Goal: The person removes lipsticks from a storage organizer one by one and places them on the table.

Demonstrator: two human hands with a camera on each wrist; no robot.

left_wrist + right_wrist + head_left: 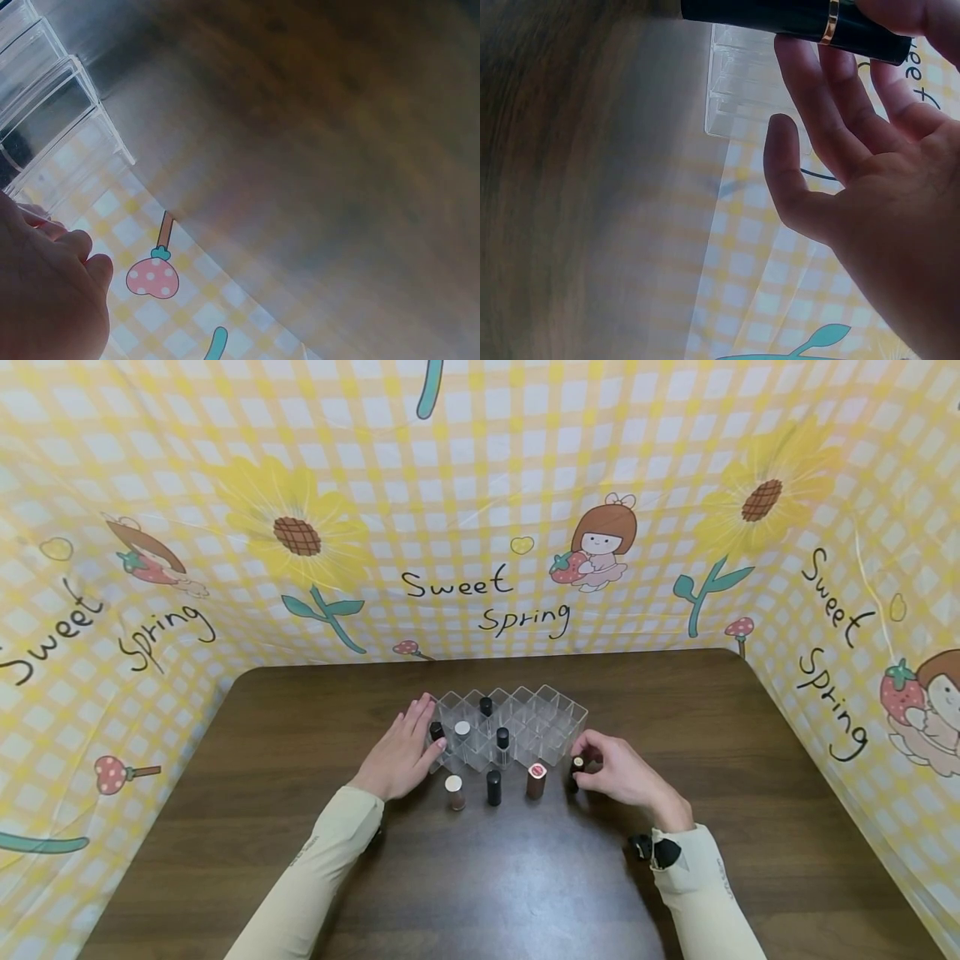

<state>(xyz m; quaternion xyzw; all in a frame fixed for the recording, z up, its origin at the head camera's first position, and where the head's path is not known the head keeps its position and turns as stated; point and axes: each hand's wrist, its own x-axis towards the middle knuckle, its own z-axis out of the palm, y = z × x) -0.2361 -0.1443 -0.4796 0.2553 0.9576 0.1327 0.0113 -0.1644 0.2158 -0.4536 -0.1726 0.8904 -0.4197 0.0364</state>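
A clear lipstick organizer [558, 735] with diamond-shaped compartments is on the brown table. My left hand [399, 753] rests along its left side, fingers straight. At the organizer's front right corner my right hand [622, 770] pinches a black lipstick [780, 19] with a gold band between thumb and fingers; the little finger stands away from it in the right wrist view. In front of the organizer stand a white-topped lipstick [455, 795], a black lipstick tube [493, 788] and a brown tube with a red top [536, 783]. Several tubes sit in compartments, among them a white-topped one [462, 730].
The dark wood table [525, 893] is enclosed at the back and sides by a yellow checked cloth [450, 527] with flowers and cartoon prints. A black strap device [660, 852] is on the right wrist.
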